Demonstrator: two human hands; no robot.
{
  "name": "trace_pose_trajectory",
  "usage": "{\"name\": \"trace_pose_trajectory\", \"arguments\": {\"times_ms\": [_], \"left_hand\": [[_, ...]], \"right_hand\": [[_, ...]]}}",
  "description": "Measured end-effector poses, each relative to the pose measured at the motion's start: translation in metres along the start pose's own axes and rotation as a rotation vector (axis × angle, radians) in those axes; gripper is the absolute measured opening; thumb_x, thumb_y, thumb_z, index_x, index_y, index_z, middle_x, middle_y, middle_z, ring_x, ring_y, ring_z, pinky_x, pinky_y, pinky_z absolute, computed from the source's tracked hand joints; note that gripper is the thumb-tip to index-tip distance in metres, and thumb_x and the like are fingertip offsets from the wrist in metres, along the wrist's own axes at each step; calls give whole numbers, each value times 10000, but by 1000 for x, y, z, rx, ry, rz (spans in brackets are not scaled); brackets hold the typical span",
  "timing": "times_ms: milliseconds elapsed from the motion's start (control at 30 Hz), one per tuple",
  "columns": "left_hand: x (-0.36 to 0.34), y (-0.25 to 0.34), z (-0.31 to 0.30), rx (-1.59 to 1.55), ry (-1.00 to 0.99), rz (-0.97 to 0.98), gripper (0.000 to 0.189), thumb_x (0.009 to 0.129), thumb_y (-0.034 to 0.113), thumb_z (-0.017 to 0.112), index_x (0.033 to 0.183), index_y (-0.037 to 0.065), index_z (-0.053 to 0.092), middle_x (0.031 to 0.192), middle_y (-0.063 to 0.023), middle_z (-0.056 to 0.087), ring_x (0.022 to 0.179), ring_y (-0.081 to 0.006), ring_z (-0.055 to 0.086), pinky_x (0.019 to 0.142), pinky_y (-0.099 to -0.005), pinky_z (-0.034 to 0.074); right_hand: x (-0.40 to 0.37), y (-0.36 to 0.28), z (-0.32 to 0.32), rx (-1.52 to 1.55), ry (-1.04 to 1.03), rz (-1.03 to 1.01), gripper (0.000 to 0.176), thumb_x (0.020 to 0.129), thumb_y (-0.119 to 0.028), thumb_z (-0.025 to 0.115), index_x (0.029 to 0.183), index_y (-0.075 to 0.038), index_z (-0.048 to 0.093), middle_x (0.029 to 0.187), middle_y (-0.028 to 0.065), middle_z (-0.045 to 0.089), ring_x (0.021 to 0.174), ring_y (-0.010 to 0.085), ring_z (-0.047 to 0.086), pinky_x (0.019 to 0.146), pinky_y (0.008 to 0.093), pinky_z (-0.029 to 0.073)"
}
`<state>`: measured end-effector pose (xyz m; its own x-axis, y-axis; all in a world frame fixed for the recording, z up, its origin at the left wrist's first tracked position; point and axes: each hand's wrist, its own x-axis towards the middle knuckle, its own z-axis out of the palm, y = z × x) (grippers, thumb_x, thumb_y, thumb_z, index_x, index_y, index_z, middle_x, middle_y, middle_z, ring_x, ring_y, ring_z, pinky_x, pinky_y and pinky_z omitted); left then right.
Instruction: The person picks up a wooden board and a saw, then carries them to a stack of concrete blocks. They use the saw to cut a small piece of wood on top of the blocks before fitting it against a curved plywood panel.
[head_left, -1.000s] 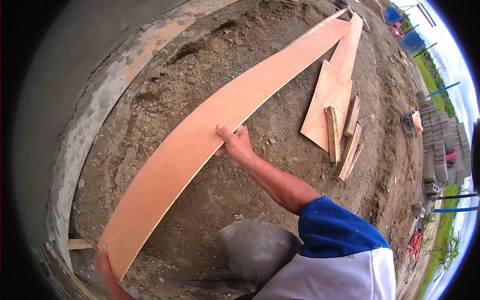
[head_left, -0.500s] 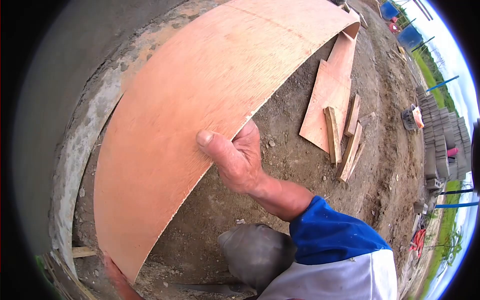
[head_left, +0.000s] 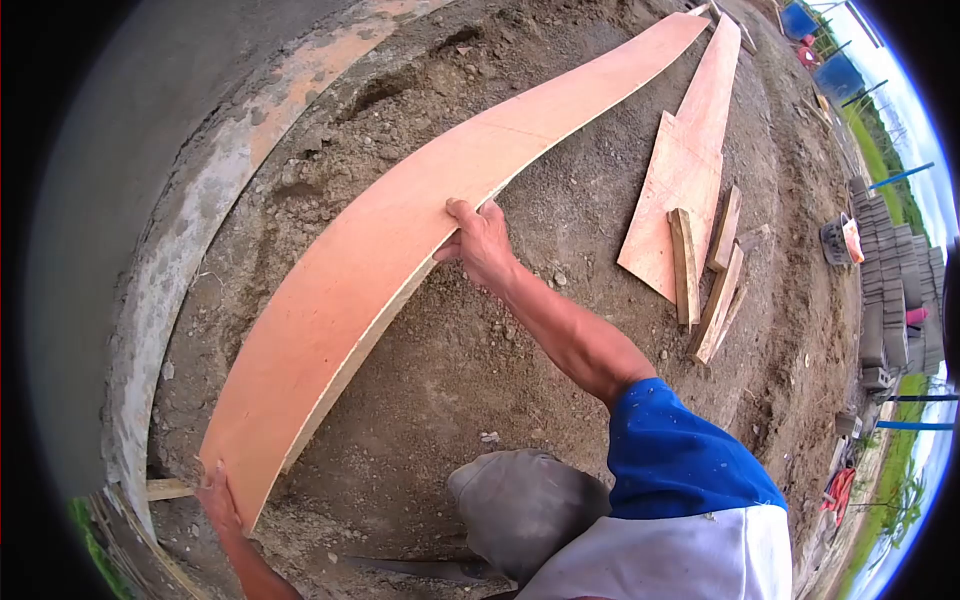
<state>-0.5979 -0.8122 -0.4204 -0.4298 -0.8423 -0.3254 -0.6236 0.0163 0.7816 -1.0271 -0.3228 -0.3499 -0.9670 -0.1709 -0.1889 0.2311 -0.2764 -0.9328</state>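
Observation:
A long, narrow plywood strip runs from the lower left to the far top right. My right hand grips its near edge around the middle, thumb on top and fingers partly hidden underneath. At the lower-left end, my left hand is closed on the strip's end, some of its fingers out of sight. Beneath the near edge shows a paler underside. My knee in grey trousers is close to me, below the strip.
Right of the strip lies another plywood piece with several short wood blocks on and beside it. A concrete edge borders the left. Farther right are a bucket and stacked concrete blocks. A dark, flat, long object lies near my knee.
The plywood strip has come down and tilted away from me, looking narrower and uncovering dirt beside the concrete edge. My right hand has moved up and farther out with it.

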Motion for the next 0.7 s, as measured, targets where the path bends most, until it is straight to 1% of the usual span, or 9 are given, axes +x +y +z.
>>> {"name": "trace_pose_trajectory", "arguments": {"times_ms": [100, 200, 300, 367, 433, 500, 533, 633, 700], "left_hand": [[-24, 15, 4, -15, -53, -34, 451, 894, 261, 702, 1161, -84, 585, 1053, -166, 656, 874, -193, 624, 758, -336, 508], [-18, 16, 3, -234, 50, -57, 407, 881, 323, 720, 1033, -49, 659, 925, -66, 677, 799, -157, 609, 722, -314, 503], [-10, 36, -18, 89, 11, -14, 390, 861, 282, 737, 1030, -62, 665, 928, -125, 687, 797, -187, 623, 728, -327, 502], [-8, 55, -15, 224, 79, 108, 412, 831, 300, 760, 1006, -63, 673, 897, -116, 700, 764, -191, 641, 720, -333, 505], [-4, 79, -4, 331, 196, 240, 445, 806, 317, 777, 1002, -72, 680, 907, -136, 708, 773, -194, 653, 728, -344, 506], [7, 106, 0, 667, 163, 217, 502, 788, 335, 783, 1048, -80, 674, 906, -152, 712, 773, -201, 657, 734, -351, 506], [8, 105, -5, 595, 155, 170, 516, 786, 347, 781, 1058, -78, 671, 903, -150, 712, 771, -207, 661, 732, -349, 507], [9, 112, -20, 367, 155, 119, 522, 786, 367, 782, 1046, -69, 663, 897, -141, 711, 752, -212, 666, 713, -344, 513], [-4, 137, -23, 404, 148, 68, 502, 784, 354, 791, 1028, -67, 664, 907, -139, 711, 750, -201, 665, 706, -340, 514]], "right_hand": [[4, -50, 27, -44, -169, -113, 440, 910, -228, 531, 1150, 138, 487, 902, 226, 658, 641, 262, 680, 468, 326, 573], [9, -62, 40, -113, -213, -138, 453, 914, -249, 539, 1145, 138, 489, 865, 213, 659, 612, 256, 673, 455, 322, 562], [17, -3, 4, -165, -185, 72, 525, 922, -275, 564, 1239, 118, 421, 927, 206, 655, 702, 250, 682, 517, 328, 576], [-5, 53, -33, 122, -297, 181, 679, 900, -271, 641, 1360, 89, 295, 1076, 210, 636, 839, 254, 674, 628, 342, 589], [-27, 121, -61, 61, -355, 417, 874, 849, -267, 732, 1433, 59, 169, 1163, 194, 606, 935, 248, 647, 704, 347, 581], [-27, 144, -38, -163, -92, 486, 946, 813, -279, 776, 1441, 71, 161, 1120, 189, 613, 899, 248, 648, 688, 343, 575], [-28, 157, -24, -279, 29, 530, 982, 795, -286, 798, 1445, 77, 157, 1098, 186, 616, 881, 248, 649, 680, 341, 572], [19, 182, 7, -387, 211, 479, 709, 755, -334, 817, 1163, 39, 373, 1022, 199, 607, 651, 253, 637, 524, 325, 560], [36, 182, 27, -460, 332, 526, 723, 781, -316, 783, 1221, 23, 320, 1157, 211, 565, 899, 274, 657, 594, 371, 606]]}}
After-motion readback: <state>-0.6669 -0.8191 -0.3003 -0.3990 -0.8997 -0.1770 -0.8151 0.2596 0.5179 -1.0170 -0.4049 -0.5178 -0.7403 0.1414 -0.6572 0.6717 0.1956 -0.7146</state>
